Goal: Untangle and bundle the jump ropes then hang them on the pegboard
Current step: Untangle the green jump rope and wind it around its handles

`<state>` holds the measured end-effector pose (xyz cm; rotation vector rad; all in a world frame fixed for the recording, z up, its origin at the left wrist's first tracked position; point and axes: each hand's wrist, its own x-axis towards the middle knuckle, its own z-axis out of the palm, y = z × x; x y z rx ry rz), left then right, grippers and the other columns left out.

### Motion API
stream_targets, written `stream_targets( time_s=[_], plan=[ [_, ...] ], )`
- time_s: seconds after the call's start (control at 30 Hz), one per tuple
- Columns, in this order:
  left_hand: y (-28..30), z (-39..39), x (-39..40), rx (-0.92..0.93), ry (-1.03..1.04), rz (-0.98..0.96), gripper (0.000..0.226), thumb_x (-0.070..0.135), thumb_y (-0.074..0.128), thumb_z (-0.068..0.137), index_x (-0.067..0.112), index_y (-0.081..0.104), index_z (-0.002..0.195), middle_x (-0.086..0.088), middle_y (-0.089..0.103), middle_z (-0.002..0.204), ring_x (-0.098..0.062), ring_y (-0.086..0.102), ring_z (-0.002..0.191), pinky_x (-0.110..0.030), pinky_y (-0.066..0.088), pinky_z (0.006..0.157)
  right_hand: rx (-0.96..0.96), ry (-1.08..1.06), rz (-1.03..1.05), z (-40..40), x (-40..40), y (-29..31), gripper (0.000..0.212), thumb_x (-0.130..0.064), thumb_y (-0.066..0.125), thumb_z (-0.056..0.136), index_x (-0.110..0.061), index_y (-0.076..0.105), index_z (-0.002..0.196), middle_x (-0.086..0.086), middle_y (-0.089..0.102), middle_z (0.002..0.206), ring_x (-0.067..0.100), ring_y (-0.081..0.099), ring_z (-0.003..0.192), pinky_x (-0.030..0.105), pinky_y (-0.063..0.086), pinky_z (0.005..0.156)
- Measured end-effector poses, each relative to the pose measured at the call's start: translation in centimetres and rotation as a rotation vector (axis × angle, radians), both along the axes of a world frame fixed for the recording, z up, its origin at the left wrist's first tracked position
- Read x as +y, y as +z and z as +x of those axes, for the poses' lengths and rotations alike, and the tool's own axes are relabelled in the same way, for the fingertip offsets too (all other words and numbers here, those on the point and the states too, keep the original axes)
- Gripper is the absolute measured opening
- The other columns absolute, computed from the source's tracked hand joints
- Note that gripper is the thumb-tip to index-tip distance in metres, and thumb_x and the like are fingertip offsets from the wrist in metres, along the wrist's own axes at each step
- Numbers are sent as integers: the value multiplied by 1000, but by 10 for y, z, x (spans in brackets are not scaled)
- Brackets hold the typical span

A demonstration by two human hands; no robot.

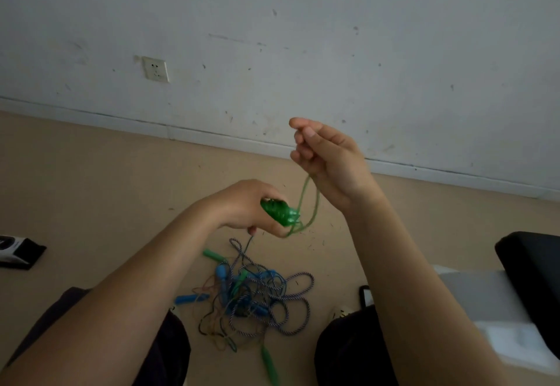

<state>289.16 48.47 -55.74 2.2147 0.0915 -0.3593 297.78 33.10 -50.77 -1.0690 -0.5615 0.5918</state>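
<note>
Head view shows us a green jump rope [306, 203] held up between both hands above the floor. Our left hand [251, 206] has its fingers curled round the translucent green handles [277, 209], which poke out of the fist toward the right, and a thin cord also hangs down from under this hand toward the pile below. From the handles the green cord loops down a little and then climbs to our right hand [324, 155], which is raised higher, near the base of the wall, and pinches the cord between thumb and curled fingertips, so that a narrow loop hangs between the two hands. Below them, on the tan floor [91, 179] between our knees, lies a tangled pile of ropes [251, 297]: a blue-and-white braided rope, thinner blue and dark cords, blue handles and green handles, all knotted together so that we cannot tell which cord belongs to which handle. One green handle [269, 364] lies apart at the near edge of the pile. Farther out, a wall socket [156, 69] sits on the scuffed white wall [303, 52], a black-and-white object [18, 250] lies on the floor at far left, and a black cushion [533, 282] with a pale surface beside it fills the right edge.
</note>
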Motion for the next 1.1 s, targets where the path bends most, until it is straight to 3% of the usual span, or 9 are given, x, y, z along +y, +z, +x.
stream_targets(
  time_s=[0.1,0.2,0.3,0.43,0.53,0.63,0.73,0.87,1.1],
  plan=[
    [-8,-2,-12,59,-48,-49,49,41,88,71,32,68,115,11,67,89,-9,64,57,-20,48,53,11,9,23,5,0,1,28,-16,43,104,-6,69,107,-5,46,64,7,28,52,19,29,49],
    [-5,0,-14,-50,73,-189,35,38,88,71,40,69,101,15,72,75,-8,62,52,-21,46,48,-95,-104,-168,9,-4,-7,28,-29,50,100,-10,71,102,-3,47,66,11,36,55,23,29,49],
    [-1,1,-2,-198,325,-360,37,28,86,75,32,69,108,11,75,75,-9,60,50,-21,43,44,-265,-197,-451,11,-7,-19,27,-35,61,94,-15,67,110,-6,64,86,12,61,79,28,49,71],
    [4,1,7,-308,544,-643,37,28,85,76,23,71,109,-1,77,82,-15,60,51,-24,43,43,-302,-76,-638,6,-10,-26,82,-61,73,70,-12,49,132,-3,65,116,11,62,111,31,49,95],
    [5,3,4,-347,544,-784,52,37,88,64,21,70,111,-4,75,83,-17,60,52,-25,43,43,-327,104,-655,0,-10,-29,59,-35,74,83,-6,54,129,6,73,106,18,70,100,32,50,98],
    [4,5,2,-396,565,-732,57,43,86,60,24,70,112,-4,76,87,-18,63,54,-27,44,45,-325,113,-642,-6,-7,-29,12,-12,57,98,-5,65,103,0,62,65,16,63,57,40,58,80],
    [0,5,2,-449,601,-578,50,37,85,68,26,68,114,1,75,83,-16,65,54,-27,46,44,-304,86,-708,-11,-3,-24,20,-15,49,103,-9,64,93,-10,45,52,8,38,43,27,40,47],
    [0,3,12,-381,621,-395,49,26,85,77,23,65,122,1,72,88,-12,64,52,-24,42,41,-431,81,-764,-10,-10,-15,22,-20,52,101,-8,66,89,-3,46,56,11,37,46,25,34,46],
    [10,-5,9,-65,234,-219,46,24,89,71,32,68,112,7,70,76,-9,59,52,-22,42,46,-639,-43,-775,-8,-15,-11,26,-35,72,87,-15,68,71,-15,43,44,3,34,42,14,29,43]
  ],
)
